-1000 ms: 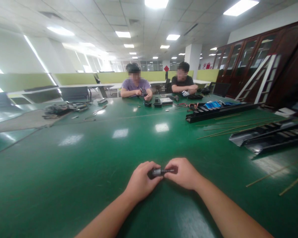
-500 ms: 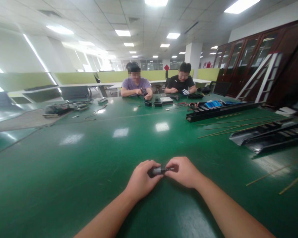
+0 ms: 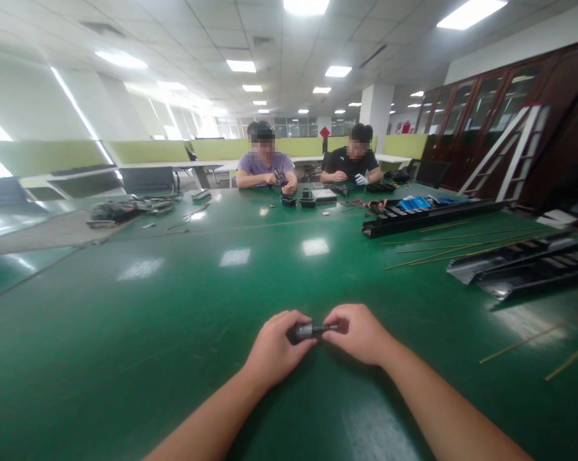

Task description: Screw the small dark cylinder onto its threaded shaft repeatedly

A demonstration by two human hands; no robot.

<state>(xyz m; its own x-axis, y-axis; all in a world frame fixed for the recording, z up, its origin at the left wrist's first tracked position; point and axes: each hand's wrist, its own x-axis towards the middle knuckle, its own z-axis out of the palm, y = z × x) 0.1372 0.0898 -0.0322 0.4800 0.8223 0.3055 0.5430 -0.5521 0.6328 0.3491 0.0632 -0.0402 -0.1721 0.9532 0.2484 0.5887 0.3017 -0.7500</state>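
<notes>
Low over the green table [image 3: 193,307], my left hand [image 3: 275,346] is closed around a small dark cylinder with a silver section [image 3: 305,331]. From the cylinder's right end a thin dark shaft [image 3: 322,329] points toward my right hand [image 3: 356,334]. The thumb and fingers of that hand are pinched on the shaft's far end, where a pale tip [image 3: 334,327] shows. The cylinder lies roughly level, and its left end is hidden in my left palm. Its exact kind is too small to make out.
Black metal channels [image 3: 520,275] and thin yellowish rods [image 3: 443,250] lie to the right. Across the table sit two people [image 3: 266,168], [image 3: 351,163] with small black parts [image 3: 308,200] before them. A heap of cables [image 3: 130,210] is at the far left; a stepladder [image 3: 514,153] stands behind.
The whole view has shifted very slightly. Both hands keep nearly the same hold on the cylinder and shaft, with my right hand a touch farther right.
</notes>
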